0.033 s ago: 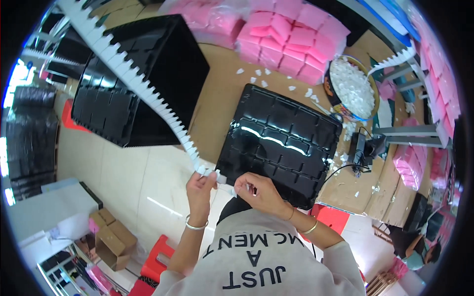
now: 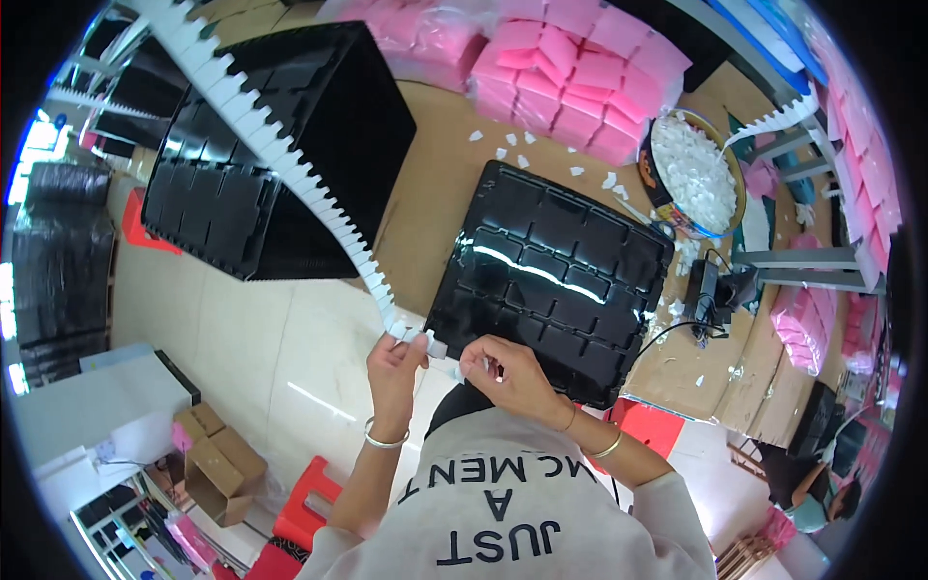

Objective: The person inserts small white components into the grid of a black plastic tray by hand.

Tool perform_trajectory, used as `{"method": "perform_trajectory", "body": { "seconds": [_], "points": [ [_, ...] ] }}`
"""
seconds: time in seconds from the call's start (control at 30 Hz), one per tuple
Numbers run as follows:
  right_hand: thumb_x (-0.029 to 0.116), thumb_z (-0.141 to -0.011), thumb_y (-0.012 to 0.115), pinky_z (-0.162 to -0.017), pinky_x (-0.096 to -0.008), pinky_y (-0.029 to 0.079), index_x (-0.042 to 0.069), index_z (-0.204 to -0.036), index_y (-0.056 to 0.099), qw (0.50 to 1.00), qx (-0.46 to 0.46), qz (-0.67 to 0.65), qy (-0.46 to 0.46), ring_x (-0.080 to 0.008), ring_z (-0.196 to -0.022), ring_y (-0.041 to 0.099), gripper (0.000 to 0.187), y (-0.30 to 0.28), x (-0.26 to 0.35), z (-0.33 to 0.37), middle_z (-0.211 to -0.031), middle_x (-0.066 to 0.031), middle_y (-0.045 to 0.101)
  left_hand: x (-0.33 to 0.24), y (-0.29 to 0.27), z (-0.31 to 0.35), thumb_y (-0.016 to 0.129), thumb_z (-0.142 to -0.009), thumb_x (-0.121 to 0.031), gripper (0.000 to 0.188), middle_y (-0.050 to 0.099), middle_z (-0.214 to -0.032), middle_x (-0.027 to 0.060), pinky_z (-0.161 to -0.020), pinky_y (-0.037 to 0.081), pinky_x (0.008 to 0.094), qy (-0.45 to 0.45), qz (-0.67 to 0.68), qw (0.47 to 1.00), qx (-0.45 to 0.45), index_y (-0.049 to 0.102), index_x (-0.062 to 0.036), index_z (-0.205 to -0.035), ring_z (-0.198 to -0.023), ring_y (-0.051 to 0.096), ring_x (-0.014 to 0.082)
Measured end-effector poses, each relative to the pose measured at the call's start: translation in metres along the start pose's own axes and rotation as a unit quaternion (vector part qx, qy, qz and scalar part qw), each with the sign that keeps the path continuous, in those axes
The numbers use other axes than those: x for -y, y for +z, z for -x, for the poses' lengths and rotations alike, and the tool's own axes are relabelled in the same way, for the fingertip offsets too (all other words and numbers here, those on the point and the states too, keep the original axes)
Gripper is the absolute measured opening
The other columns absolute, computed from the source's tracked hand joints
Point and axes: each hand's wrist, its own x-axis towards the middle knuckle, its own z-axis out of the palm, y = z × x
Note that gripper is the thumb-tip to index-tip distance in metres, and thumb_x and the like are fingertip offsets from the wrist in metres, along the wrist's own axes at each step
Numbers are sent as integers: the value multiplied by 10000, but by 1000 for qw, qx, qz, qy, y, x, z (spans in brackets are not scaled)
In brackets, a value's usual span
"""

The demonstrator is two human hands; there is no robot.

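White strip (image 2: 280,159): toothed, pinched in left grip (image 2: 393,369)
Right grip (image 2: 507,373): curled, contents unclear
Black tray (image 2: 551,261): glossy, beyond right grip

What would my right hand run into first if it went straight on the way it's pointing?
Probably the lower end of the white toothed strip, with the left hand gripping it just beyond. Depth is unclear, so the right hand might pass over or under.
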Motion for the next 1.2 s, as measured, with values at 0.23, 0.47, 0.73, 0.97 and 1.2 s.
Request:
{"method": "perform_trajectory", "body": {
  "seconds": [0.23, 0.47, 0.73, 0.97, 1.2],
  "points": [
    [91, -909, 663, -595, -289, 465, 3, -931, 627, 997, -18, 56, -52, -172, -637, 539, 97, 50, 2, -3, -780, -67, 561, 9, -37, 20, 683, -953, -98, 158, 689, -828, 40, -630, 424, 208, 13, 19, 999, 27, 623, 18, -1043, -684, 555, 66],
    [79, -898, 674, -604, -280, 481, 5, -927, 651, 989, -81, 95, -84, -150, -646, 565, 82, 73, -6, 6, -789, -75, 593, 13, -55, 22, 666, -957, -90, 178, 692, -838, 56, -634, 462, 221, 35, 25, 998, 54, 611, 37, -1069, -677, 587, 85],
    [131, -932, 625, -645, -328, 503, 25, -951, 644, 969, -166, 165, -82, -240, -711, 621, 110, -8, -3, -8, -857, -119, 635, 56, -101, -31, 627, -974, -101, 196, 659, -972, 96, -660, 495, 254, 93, -25, 994, -45, 608, 23, -1125, -810, 608, 115],
    [121, -978, 595, -657, -300, 498, 8, -958, 621, 845, -444, 292, -61, -161, -719, 613, 117, -252, -64, -16, -822, -101, 634, 11, -42, -23, 605, -975, -125, 200, 619, -1056, 85, -883, 473, 293, 212, -180, 957, -86, 613, 0, -1130, -948, 586, 168],
    [129, -978, 618, -660, -240, 468, 7, -985, 625, 915, -394, 76, -45, -76, -733, 571, 123, -323, -93, -43, -810, -19, 630, -81, 134, -119, 622, -984, -111, 161, 648, -1032, 32, -870, 478, 246, 281, -67, 952, 104, 642, 10, -1089, -958, 601, 102]
  ]
}}
